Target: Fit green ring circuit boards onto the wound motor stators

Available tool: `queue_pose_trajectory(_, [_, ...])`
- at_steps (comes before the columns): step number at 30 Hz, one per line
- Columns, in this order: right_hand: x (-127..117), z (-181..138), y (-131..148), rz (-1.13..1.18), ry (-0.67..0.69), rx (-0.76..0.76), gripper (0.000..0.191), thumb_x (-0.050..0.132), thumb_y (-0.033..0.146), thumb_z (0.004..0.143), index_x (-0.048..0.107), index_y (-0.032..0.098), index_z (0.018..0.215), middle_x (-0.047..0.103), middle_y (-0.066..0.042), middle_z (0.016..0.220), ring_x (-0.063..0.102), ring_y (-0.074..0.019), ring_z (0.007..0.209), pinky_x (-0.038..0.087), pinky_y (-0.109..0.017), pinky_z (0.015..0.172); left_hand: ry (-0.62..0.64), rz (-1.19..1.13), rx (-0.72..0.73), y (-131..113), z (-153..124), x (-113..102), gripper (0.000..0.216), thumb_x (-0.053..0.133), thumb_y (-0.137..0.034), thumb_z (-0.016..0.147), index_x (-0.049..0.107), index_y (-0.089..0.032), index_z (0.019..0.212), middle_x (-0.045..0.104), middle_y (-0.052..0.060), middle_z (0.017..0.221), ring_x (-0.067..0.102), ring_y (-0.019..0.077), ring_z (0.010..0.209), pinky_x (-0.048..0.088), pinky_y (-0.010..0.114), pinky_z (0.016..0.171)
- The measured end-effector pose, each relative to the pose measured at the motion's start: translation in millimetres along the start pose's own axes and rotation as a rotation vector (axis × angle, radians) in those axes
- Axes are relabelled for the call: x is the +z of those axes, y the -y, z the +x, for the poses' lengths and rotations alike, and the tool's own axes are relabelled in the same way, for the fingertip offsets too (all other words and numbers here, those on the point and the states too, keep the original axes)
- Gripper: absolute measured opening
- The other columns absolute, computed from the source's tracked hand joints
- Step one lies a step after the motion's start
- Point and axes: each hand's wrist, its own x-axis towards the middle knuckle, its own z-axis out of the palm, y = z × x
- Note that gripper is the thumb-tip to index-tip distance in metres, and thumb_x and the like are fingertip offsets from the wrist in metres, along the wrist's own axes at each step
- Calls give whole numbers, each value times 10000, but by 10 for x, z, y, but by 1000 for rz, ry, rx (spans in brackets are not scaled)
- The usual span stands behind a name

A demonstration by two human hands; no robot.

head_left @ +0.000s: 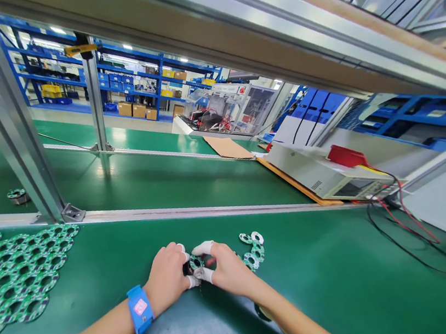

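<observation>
Close together over the green bench, my two hands meet at a small round part. My right hand [224, 269], white covers on its fingertips, pinches a green ring-shaped circuit board [196, 262]. On the other side, my left hand [168, 271] has its covered thumb and finger closed round a dark round part [187, 269], mostly hidden by the fingers and the board. A blue band [140, 309] circles my left wrist. Several loose ring boards [257, 250] lie just beyond my right hand. Another round piece [262, 312] is partly covered by my right forearm.
Many green ring boards [21, 270] lie in rows at the left. Behind a metal post [19, 118] sits a coil-like part [18, 196] with a board on top. A bench instrument [332, 176] with red and black cables [421, 249] stands right. An overhead beam [270, 27] crosses above.
</observation>
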Motion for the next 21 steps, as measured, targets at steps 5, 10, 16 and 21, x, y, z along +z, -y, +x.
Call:
queue_pose_trajectory(5, [0,-21,9,-15,-12,3,330,639,111,645,661,196,963,662,-57,912,605,-188,752,499,-273,642,18,24,12,-9,15,-7,77,626,-237,707,612,-163,690,585,56,800,527,212,779,384,313,663])
queue_pose_trajectory(10, [-33,-8,57,-122,19,-8,306,675,145,645,685,213,943,662,-38,845,583,-181,693,465,-268,622,33,37,15,-17,20,-18,49,603,-200,702,611,-156,680,585,65,812,535,216,786,393,318,675])
queue_pose_trajectory(16, [41,-49,-46,34,-35,34,349,665,120,650,655,188,993,654,-58,921,590,-194,783,489,-279,662,9,-3,6,-19,2,-24,130,631,-296,693,630,-171,725,578,51,805,520,211,789,398,311,682])
queue_pose_trajectory(21, [74,-89,-149,209,-30,43,384,662,164,663,615,191,1043,622,-63,969,583,-204,853,514,-296,680,26,-152,2,-16,-77,-210,250,672,-327,646,624,-173,837,566,51,858,510,219,857,422,306,752])
